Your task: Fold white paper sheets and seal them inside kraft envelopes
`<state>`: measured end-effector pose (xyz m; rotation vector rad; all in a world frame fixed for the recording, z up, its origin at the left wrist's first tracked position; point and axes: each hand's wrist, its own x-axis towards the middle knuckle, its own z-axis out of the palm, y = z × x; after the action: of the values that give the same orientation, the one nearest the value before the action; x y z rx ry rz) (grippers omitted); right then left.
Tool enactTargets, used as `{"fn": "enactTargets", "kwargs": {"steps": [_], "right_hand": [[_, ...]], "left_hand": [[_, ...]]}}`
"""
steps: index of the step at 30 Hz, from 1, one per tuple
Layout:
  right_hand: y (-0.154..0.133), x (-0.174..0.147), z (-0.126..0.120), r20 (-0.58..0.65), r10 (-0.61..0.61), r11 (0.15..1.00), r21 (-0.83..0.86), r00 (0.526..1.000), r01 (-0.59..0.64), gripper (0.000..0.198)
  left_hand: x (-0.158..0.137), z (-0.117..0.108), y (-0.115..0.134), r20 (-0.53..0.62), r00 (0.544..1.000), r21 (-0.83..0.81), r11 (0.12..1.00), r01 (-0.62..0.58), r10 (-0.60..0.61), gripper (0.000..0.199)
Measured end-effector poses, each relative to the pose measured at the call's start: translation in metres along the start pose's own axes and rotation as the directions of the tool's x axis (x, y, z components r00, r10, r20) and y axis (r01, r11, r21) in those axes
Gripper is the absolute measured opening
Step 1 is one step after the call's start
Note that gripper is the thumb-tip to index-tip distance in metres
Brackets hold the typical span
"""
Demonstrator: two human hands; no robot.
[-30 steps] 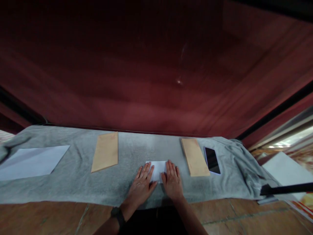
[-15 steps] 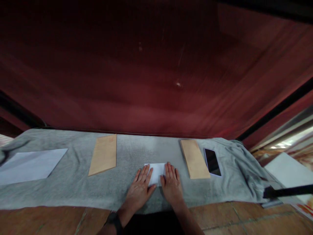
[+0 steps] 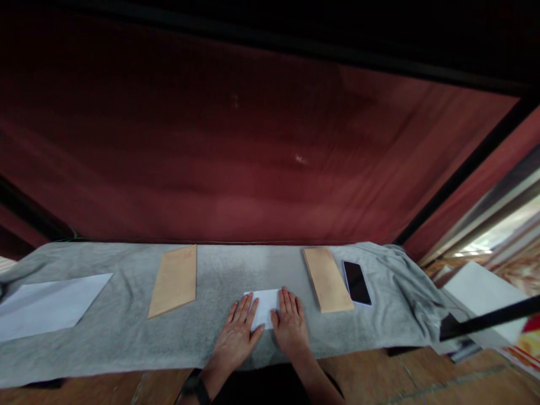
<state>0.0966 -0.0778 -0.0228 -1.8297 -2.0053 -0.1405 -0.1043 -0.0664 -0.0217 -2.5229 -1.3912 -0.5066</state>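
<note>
A small white sheet of paper (image 3: 265,308), seemingly folded, lies on the grey cloth near the front edge. My left hand (image 3: 235,333) rests flat over its left side, fingers stretched forward and a dark band at the wrist. On the paper's right side lies my right hand (image 3: 291,325), also flat, its fingers close together and pointing away from me. Both thumbs lie toward the paper's near part. The hands cover its left and right edges.
Grey cloth (image 3: 228,270) covers the long surface. Left of my hands are a tan envelope-like piece (image 3: 175,281) and a larger white sheet (image 3: 50,306). To the right lie a tan stack (image 3: 329,281) and a phone (image 3: 357,283). A dark red panel (image 3: 211,169) rises behind.
The view has tilted and shifted, so everything sits lower and slightly left in the picture. Both hands stay flat on the paper, with little visible movement of their own.
</note>
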Motion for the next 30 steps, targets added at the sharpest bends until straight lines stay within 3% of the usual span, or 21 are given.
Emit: {"fn": "enactTargets", "kwargs": {"steps": [19, 30], "right_hand": [[0.0036, 0.0018, 0.0040, 0.046, 0.011, 1.000, -0.009, 0.999, -0.010, 0.057], [0.0032, 0.0036, 0.0004, 0.107, 0.012, 0.998, -0.063, 0.994, -0.005, 0.058]], "left_hand": [[0.0006, -0.0001, 0.0037, 0.030, 0.999, -0.031, 0.999, 0.035, -0.034, 0.067], [0.0047, 0.0019, 0.0068, 0.137, 0.989, -0.068, 0.996, 0.058, -0.048, 0.067]]}}
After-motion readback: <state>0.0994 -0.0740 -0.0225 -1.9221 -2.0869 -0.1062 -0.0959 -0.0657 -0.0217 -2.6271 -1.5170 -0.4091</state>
